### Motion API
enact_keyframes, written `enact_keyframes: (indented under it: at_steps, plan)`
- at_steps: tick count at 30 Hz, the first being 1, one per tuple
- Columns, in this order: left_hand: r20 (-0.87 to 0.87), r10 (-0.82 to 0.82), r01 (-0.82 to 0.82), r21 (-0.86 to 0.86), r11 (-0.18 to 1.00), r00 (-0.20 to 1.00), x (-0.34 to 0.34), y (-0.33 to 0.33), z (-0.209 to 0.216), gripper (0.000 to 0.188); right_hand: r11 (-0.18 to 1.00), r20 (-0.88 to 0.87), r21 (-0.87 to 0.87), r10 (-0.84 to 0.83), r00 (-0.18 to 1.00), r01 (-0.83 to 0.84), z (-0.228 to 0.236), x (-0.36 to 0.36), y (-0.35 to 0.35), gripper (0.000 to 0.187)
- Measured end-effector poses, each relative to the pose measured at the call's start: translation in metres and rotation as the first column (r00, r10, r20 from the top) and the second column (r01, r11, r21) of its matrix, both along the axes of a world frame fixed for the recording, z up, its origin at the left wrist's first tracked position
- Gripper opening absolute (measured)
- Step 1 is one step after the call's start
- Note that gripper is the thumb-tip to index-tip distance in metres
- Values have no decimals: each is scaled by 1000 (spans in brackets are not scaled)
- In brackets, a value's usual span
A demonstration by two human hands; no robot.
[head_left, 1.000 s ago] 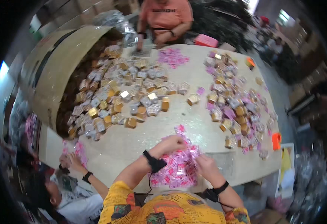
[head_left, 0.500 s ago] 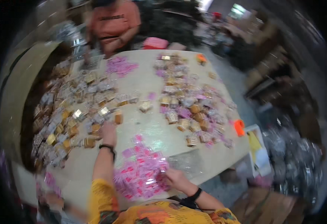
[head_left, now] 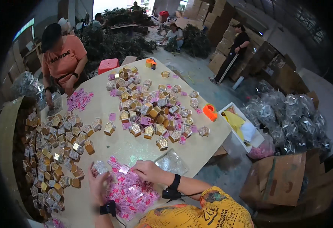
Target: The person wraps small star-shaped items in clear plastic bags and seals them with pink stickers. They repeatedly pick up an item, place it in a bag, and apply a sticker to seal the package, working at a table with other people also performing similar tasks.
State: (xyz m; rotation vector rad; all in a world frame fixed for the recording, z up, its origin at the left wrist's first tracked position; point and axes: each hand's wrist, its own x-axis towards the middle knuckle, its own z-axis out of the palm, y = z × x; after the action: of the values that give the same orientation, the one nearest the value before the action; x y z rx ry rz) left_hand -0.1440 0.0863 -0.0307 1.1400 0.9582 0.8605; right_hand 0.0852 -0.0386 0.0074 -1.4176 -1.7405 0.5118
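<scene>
Pink packets (head_left: 130, 193), small, flat and glossy, lie in a loose pile on the pale tabletop (head_left: 197, 163), and in the head view both of the worker's hands are at that pile. Half a second ago the left hand (head_left: 98, 185) was out at the gold pieces; now it is back by the pile's left edge, fingers curled around a clear, silvery piece (head_left: 101, 167) too blurred for me to make out its shape. The right hand (head_left: 150, 171) has gone from the pile's right side to its far edge, fingertips drawn together beside a shiny pale packet (head_left: 124, 169); I can't tell whether they pinch it. So piece and packet are now near each other, one by each hand. Left of the pile spread gold and whitish house-shaped ornaments (head_left: 55, 156), with peaked tops and crisp corners; beyond it sits a second heap (head_left: 155, 111), mixed with pink packets. Right of the pile, beyond the right forearm, rests a flat tray (head_left: 173, 161), clear and glassy.
</scene>
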Motion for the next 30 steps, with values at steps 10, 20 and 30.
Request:
enact_keyframes:
  at_steps: [10, 20, 30]
  plan:
    - [-101, -29, 73, 464, 883, 994, 58, -51, 39, 64, 961, 199, 270, 8, 980, -62, 80, 20, 4, 9]
    - [-179, 14, 94, 582, 807, 984, 65, -79, 57, 65, 917, 448, 358, -2, 894, -177, 89, 21, 2, 8]
    - [-246, 78, 111, 668, 736, 966, 70, -92, 75, 59, 925, 566, 300, 26, 824, -235, 87, 24, -1, 7]
